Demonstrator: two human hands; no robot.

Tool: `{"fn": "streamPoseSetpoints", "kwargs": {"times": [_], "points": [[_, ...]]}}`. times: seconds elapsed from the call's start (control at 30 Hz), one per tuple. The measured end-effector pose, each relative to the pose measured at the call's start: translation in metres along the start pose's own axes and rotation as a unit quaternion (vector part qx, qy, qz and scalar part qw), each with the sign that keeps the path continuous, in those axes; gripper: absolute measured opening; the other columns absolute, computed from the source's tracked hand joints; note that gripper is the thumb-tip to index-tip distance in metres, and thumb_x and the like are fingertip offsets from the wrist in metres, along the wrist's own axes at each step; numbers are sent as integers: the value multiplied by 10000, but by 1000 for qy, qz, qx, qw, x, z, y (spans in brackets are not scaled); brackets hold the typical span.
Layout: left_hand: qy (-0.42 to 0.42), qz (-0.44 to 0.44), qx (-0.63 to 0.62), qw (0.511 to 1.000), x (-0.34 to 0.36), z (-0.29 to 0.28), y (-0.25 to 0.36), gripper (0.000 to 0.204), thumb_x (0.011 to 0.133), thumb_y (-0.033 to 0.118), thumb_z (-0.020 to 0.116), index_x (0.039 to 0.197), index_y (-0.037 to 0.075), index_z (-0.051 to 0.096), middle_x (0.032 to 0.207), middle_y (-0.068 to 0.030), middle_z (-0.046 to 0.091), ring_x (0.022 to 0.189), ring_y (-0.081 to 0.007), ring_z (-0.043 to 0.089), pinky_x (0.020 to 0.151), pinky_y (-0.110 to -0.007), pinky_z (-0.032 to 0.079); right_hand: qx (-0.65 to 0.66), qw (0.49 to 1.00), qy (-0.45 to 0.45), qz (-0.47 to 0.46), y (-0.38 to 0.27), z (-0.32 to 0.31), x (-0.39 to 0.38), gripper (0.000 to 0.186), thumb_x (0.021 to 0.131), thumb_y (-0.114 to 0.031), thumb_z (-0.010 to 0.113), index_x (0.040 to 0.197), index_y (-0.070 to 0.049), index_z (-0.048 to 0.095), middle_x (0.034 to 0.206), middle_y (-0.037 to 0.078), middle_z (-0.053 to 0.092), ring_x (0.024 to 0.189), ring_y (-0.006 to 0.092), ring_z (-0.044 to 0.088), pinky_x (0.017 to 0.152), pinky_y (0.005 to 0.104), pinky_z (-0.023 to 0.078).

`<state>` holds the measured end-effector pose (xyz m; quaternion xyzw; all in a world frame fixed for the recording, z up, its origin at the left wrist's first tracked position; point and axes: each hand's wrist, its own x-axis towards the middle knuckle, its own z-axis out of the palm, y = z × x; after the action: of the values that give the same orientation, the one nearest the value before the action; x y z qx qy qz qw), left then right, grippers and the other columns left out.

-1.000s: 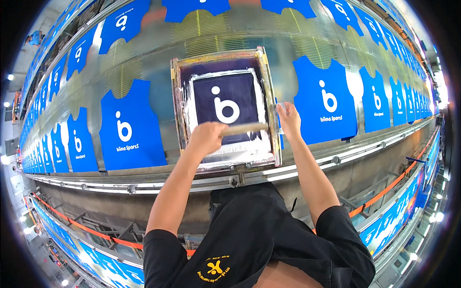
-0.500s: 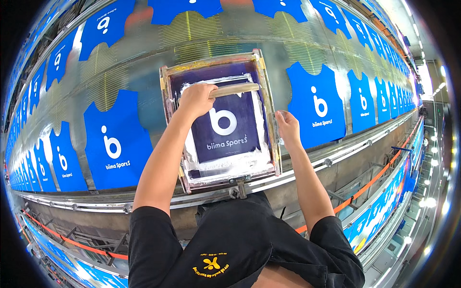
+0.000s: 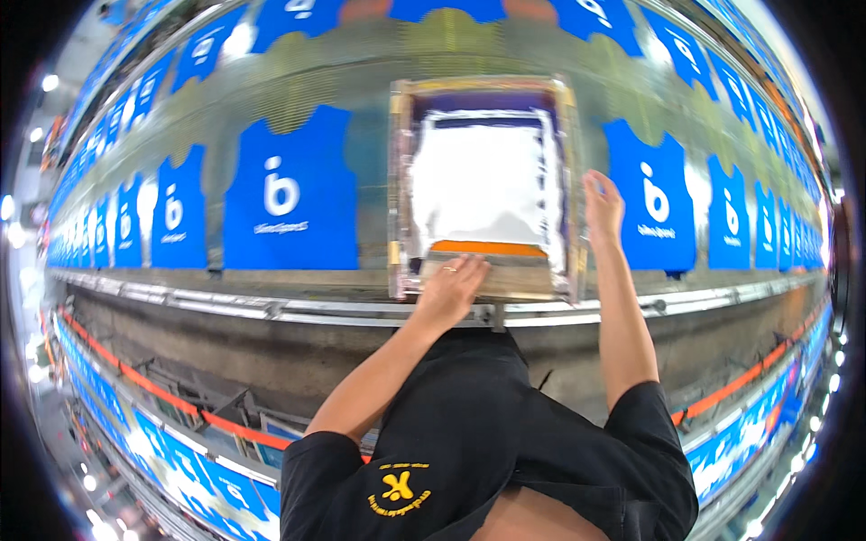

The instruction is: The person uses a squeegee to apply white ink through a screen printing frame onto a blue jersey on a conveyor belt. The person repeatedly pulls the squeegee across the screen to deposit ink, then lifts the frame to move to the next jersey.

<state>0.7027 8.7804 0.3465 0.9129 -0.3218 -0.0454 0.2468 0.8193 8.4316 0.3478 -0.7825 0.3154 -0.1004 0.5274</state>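
A framed printing screen (image 3: 396, 180) lies across the long table in front of me. White ink (image 3: 483, 180) covers most of its mesh, with dark purple along the borders. My left hand (image 3: 454, 287) is closed over the wooden handle of a squeegee (image 3: 519, 281), which lies at the near end of the screen. The squeegee's orange blade edge (image 3: 492, 248) shows on its far side, against the ink. My right hand (image 3: 604, 212) is raised beside the screen's right rail, its fingers curled and blurred. Whether it grips the rail, I cannot make out.
Blue jersey panels with white prints lie in rows along the table, one left (image 3: 289, 203) and one right (image 3: 651, 198) of the screen. A metal rail (image 3: 361, 313) runs along the table's near edge. Behind me, an orange bar (image 3: 244, 433) borders another table of blue panels.
My left hand has drawn the squeegee from the screen's far part to its near end. White ink now covers the formerly visible printed shape. The view has turned, and the screen appears farther right.
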Motion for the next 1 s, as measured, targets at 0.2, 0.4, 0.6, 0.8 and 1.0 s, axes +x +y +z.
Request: {"fn": "streamPoseSetpoints", "kwargs": {"times": [0.2, 0.4, 0.6, 0.8, 1.0], "points": [[-63, -22, -70, 995, -27, -74, -58, 636, 835, 143, 782, 1451, 116, 626, 1491, -53, 646, 1370, -272, 602, 1125, -446, 496, 49, 997, 33, -59, -47, 56, -66, 349, 1026, -327, 760, 1247, -57, 748, 793, -42, 542, 683, 49, 432, 584, 287, 347], [-65, -76, 6, 995, -107, -155, -180, 595, 818, 125, 774, 1405, 153, 681, 1450, -38, 685, 1355, -277, 623, 1093, -459, 520, 77, 997, 4, -10, -66, 222, -151, 324, 1041, -306, 746, 1246, -56, 736, 694, -82, 506, 592, 35, 390, 517, 272, 294], [-69, -100, 5, 993, -194, -216, -301, 531, 821, 93, 737, 1350, 133, 710, 1424, -61, 704, 1326, -287, 651, 1071, -466, 537, 90, 995, -28, 12, -85, 362, -239, 277, 1046, -276, 742, 1226, -66, 733, 655, -92, 480, 567, 17, 377, 497, 268, 270], [-82, -77, -23, 993, -210, -262, -349, 435, 861, 40, 679, 1285, 122, 728, 1315, -88, 755, 1160, -307, 732, 979, -474, 587, -39, 999, 22, -21, -91, 411, -261, 366, 988, -389, 764, 1258, -145, 734, 659, -17, 558, 607, 97, 525, 610, 320, 444], [-125, -139, -12, 982, -87, -298, -399, 439, 909, 98, 687, 1340, 169, 729, 1242, -94, 775, 1092, -335, 746, 946, -490, 591, -76, 997, -7, 7, -93, 406, -261, 355, 982, -395, 766, 1254, -174, 718, 711, -2, 603, 642, 124, 551, 650, 334, 478]]}}
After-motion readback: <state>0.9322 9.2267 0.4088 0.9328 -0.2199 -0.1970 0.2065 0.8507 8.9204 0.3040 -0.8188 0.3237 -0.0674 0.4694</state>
